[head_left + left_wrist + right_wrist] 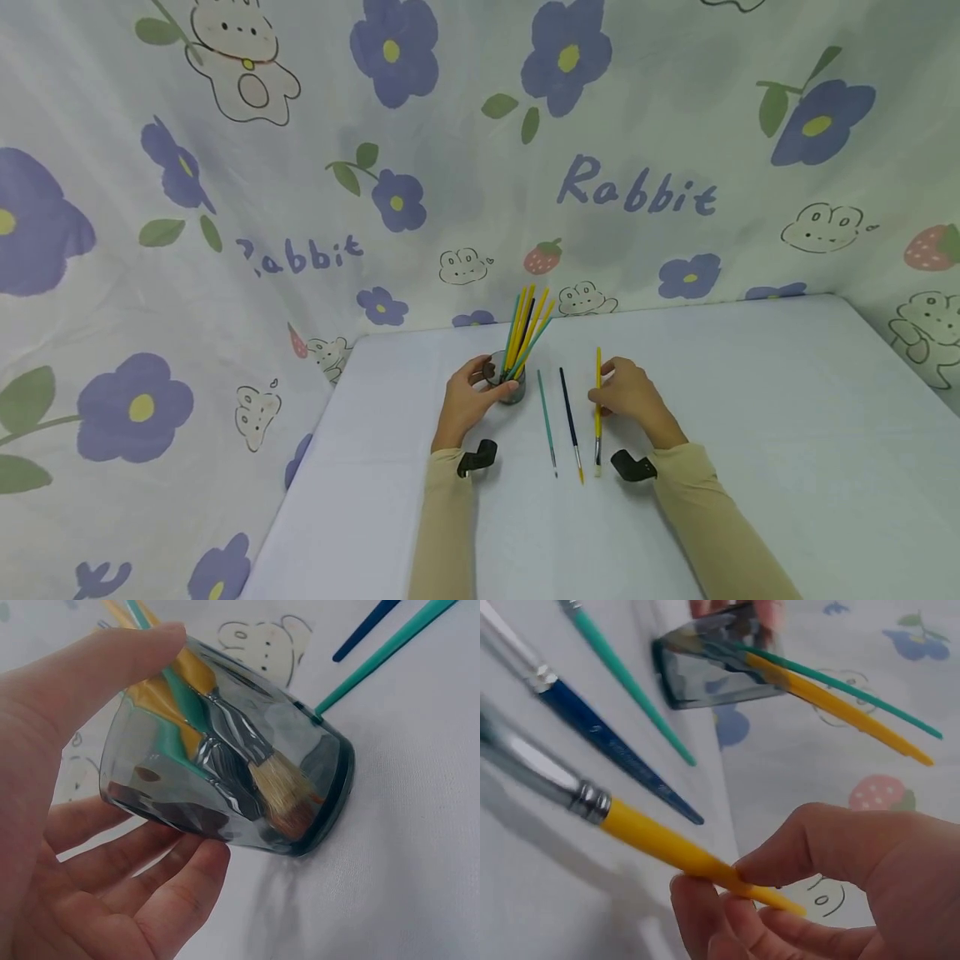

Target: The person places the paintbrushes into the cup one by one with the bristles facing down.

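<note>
Head view: yellow paintbrush to the right of the glass, long axis running away from the near side, bristles nearest; pinched in the right hand. Green brush and blue brush lying between. Left hand curled around the glass.

Left wrist view: thumb near the rim, brushes inside, bristles toward the base.

Right wrist view: handle gripped near its tail; bristle end blurred, contact with the table hard to judge.
</note>
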The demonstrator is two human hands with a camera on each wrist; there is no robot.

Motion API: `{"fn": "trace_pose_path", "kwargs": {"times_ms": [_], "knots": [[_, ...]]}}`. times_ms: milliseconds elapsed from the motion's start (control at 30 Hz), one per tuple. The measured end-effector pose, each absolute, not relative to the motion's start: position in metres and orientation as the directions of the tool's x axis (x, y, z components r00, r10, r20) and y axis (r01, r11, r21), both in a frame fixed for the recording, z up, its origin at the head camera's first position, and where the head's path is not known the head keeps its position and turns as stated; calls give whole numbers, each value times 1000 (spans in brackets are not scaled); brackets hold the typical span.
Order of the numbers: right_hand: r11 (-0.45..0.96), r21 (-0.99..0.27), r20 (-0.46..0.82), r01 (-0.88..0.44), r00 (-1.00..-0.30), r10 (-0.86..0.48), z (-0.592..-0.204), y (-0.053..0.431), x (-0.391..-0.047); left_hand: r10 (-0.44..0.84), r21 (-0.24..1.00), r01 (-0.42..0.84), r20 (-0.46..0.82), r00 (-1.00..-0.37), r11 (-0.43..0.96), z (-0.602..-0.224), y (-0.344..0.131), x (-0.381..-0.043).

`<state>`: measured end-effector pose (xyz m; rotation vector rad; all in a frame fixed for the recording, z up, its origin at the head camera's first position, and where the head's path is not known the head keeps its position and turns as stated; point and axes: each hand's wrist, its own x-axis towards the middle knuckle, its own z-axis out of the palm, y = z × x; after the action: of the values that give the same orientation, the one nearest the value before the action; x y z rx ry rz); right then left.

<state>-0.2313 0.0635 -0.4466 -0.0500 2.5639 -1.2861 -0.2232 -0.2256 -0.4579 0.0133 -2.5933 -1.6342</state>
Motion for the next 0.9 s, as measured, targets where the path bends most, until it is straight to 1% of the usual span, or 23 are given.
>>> {"fn": "trace_pose_path", "kwargs": {"times_ms": [133,300,700,900], "knots": [[471,-874,-218,118,-962,-164,-444,70,-235,-50,901,32,59,-997,432,-459,-226,-224],[342,-928,-203,147,-970,-136,-442,74,-239,-41,899,37,61,-997,437,-458,-226,-223],[153,-984,-103,89,-991,-88,-429,67,-237,-43,898,39,64,-997,439,-459,-227,-226],[75,-995,-66,63,-997,-38,-419,60,-239,-41,900,44,68,-997,434,-459,-227,-225]]}}
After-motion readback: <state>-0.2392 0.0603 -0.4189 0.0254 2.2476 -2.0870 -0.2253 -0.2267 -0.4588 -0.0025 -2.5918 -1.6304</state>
